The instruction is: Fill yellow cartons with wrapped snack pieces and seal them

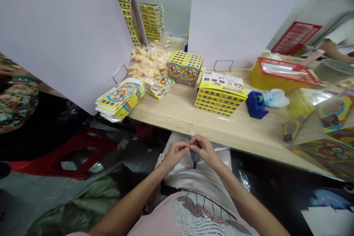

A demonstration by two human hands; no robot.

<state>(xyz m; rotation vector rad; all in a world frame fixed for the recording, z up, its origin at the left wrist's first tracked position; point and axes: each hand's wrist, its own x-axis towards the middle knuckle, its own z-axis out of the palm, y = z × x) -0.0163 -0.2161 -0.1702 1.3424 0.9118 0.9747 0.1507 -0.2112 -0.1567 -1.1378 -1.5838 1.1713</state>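
My left hand [178, 152] and my right hand [203, 148] meet above my lap, just in front of the table edge. The fingertips of both are pinched together, almost touching. A faint see-through sliver [192, 133] shows above the fingertips; what the fingers hold is too small to make out. Beyond the hands on the wooden table [168, 114] stands a block of stacked yellow boxes [218, 99] with a printed flat carton on top. A blue tape dispenser [256, 105] sits to its right.
Flat printed cartons [121, 96] lie stacked at left, beside a smaller carton pile [160, 85]. Behind are a bag of pale yellow pieces [149, 61] and more boxes [184, 67]. At right are a yellow basket [265, 79] and a large printed box [326, 151]. White partitions [235, 14] surround the table.
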